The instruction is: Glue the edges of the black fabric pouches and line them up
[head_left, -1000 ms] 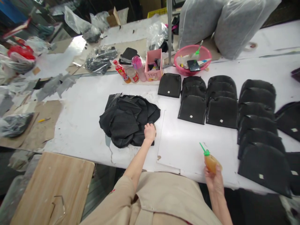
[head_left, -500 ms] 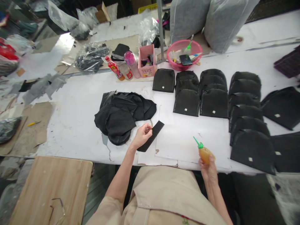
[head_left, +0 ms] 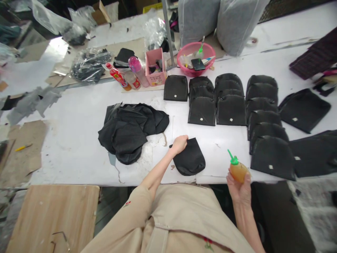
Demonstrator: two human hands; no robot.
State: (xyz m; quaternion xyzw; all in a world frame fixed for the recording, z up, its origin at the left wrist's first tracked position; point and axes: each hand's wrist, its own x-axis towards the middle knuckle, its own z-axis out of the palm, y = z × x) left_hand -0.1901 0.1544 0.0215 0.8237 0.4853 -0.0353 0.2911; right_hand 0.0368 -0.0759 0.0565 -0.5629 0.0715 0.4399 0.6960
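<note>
My left hand (head_left: 179, 144) is closed on the top edge of a black fabric piece (head_left: 190, 160) that lies flat on the white table (head_left: 79, 140), its rounded end toward me. My right hand (head_left: 240, 188) grips a small amber glue bottle (head_left: 237, 170) with a green nozzle, held upright over the table's near edge. A heap of black fabric pieces (head_left: 129, 130) lies to the left of my left hand. Rows of finished black pieces (head_left: 260, 116) with small white tags lie to the right.
At the back stand a pink basin (head_left: 196, 58) with a phone, a pink box (head_left: 154, 66), bottles (head_left: 119, 77) and grey sacks (head_left: 218, 21). A wooden board (head_left: 50, 214) sits below the table at left. Cardboard and scraps cover the far left.
My left hand drew one black piece out of the heap, carried it right and laid it flat in front of me. The right hand kept the bottle.
</note>
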